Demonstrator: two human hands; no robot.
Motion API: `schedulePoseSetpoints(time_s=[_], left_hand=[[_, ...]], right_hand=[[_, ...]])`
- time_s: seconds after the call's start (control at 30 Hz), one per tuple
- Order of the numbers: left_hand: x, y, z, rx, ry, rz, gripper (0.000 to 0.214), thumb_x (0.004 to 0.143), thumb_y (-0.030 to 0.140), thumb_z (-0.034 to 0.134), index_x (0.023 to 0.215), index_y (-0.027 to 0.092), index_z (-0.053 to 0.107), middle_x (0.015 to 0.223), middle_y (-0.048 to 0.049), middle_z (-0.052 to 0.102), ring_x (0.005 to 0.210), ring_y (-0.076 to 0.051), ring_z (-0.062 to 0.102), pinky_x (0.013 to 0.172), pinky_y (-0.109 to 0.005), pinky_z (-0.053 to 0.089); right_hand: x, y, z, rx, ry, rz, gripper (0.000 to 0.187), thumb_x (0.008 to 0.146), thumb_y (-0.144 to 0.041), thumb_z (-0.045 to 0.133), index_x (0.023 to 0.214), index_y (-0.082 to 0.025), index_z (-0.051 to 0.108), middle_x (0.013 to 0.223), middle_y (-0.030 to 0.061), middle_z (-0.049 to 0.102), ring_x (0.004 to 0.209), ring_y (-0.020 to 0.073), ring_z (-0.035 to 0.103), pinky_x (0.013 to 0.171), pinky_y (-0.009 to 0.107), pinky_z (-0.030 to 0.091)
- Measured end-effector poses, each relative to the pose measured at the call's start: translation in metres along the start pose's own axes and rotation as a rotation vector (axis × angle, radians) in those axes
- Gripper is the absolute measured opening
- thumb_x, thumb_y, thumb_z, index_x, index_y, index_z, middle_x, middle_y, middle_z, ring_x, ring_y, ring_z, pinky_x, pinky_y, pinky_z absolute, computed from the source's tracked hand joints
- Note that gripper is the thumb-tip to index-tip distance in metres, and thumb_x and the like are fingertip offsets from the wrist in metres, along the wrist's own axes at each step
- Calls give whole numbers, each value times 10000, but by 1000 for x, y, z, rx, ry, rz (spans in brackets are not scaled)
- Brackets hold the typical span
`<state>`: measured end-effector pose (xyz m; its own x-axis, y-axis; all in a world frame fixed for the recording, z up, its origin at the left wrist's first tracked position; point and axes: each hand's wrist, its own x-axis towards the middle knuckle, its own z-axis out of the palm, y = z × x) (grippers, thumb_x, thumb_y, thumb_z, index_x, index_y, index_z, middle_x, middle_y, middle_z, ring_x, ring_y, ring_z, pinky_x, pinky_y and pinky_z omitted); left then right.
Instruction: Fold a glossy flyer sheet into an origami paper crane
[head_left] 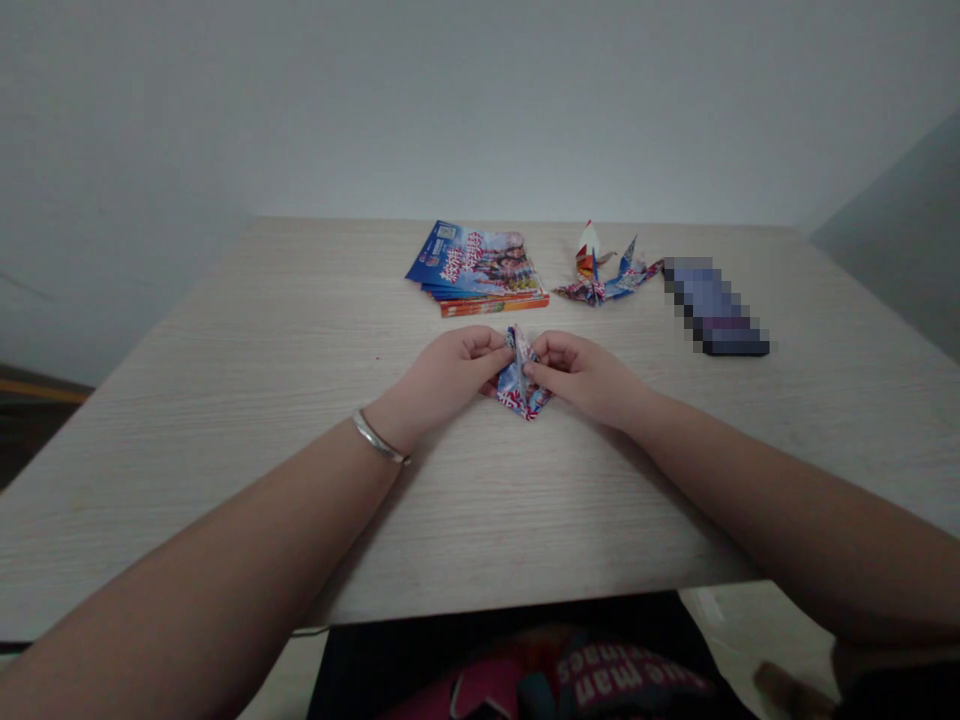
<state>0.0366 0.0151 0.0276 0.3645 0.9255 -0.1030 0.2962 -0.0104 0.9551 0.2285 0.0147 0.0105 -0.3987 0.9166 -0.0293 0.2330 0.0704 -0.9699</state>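
Note:
A small piece of printed paper, folded into a pointed diamond shape, is held between both hands over the middle of the table. My left hand pinches its left side, thumb on top and fingers curled beneath. On the right side, my right hand grips it the same way, its thumb pressed near the centre fold. The paper is blue, white and red, with its narrow tip pointing away from me. Parts of its side edges are hidden by my fingers.
Beyond my hands lies a fanned stack of printed leaflets. Folded paper cranes stand to its right. A dark phone, pixelated in the picture, lies farther right. The pale wooden table meets a wall at the back.

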Motion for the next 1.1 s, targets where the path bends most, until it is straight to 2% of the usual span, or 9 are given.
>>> schedulePoseSetpoints(time_s=[0.1, 0.23, 0.33, 0.43, 0.6, 0.7, 0.83, 0.93, 1.1], left_hand=[[0, -1, -1, -31, -53, -9, 209, 864, 310, 590, 710, 170, 569, 647, 28, 549, 585, -94, 505, 575, -214, 432], [0, -5, -3, 10, -97, 29, 139, 813, 296, 661, 812, 164, 617, 690, 19, 598, 597, -93, 514, 541, -203, 382], [3, -13, -4, 21, -66, 57, 180, 808, 332, 669, 847, 160, 629, 740, 1, 632, 630, -103, 554, 573, -219, 419], [4, -18, -4, 44, -37, 55, 210, 801, 347, 685, 900, 175, 615, 738, 4, 645, 627, -115, 573, 564, -228, 419], [3, -12, -3, 64, -29, 23, 179, 794, 296, 702, 851, 180, 578, 678, 18, 630, 577, -104, 555, 519, -216, 385], [2, -7, -1, -13, 4, -13, 204, 775, 245, 716, 871, 189, 544, 623, 52, 596, 528, -90, 530, 501, -209, 378], [2, -6, 0, -89, 48, -17, 227, 758, 244, 728, 863, 184, 536, 637, 52, 600, 543, -85, 538, 509, -201, 386], [2, -8, 0, -136, 10, 20, 144, 775, 234, 681, 819, 171, 559, 644, 53, 577, 554, -69, 512, 519, -187, 368], [0, -6, -1, -81, -48, 11, 160, 754, 194, 648, 905, 175, 598, 618, 60, 590, 524, -78, 495, 494, -186, 313]], right_hand=[[-1, 2, -1, 55, 15, -15, 251, 747, -318, 751, 839, -234, 534, 614, -91, 506, 534, 86, 473, 498, 228, 386], [-2, 2, -1, 111, 24, 30, 382, 713, -326, 759, 988, -253, 504, 641, -97, 584, 483, 86, 490, 406, 204, 375], [-3, 1, 1, 84, 51, 31, 324, 723, -307, 741, 972, -245, 543, 659, -75, 607, 515, 96, 533, 399, 197, 402], [-2, -1, 3, 56, 64, 39, 175, 767, -270, 697, 917, -225, 618, 690, -47, 621, 530, 90, 548, 423, 201, 447], [-2, -2, 3, 47, 73, 57, 70, 807, -239, 663, 871, -211, 656, 700, -26, 640, 564, 94, 580, 493, 218, 507], [-3, 1, 3, 64, 59, 16, 92, 802, -262, 681, 856, -215, 623, 721, -20, 649, 606, 106, 598, 522, 230, 505], [1, 5, 3, 100, 49, -60, 178, 759, -193, 688, 922, -221, 620, 814, -10, 675, 699, 120, 637, 638, 264, 538], [4, 8, 2, 132, 84, -59, 245, 743, -171, 699, 947, -240, 580, 755, -37, 645, 689, 130, 639, 650, 277, 543], [2, 8, 1, 56, 116, -107, 260, 740, -201, 717, 915, -252, 531, 694, -66, 594, 642, 122, 612, 618, 272, 532]])
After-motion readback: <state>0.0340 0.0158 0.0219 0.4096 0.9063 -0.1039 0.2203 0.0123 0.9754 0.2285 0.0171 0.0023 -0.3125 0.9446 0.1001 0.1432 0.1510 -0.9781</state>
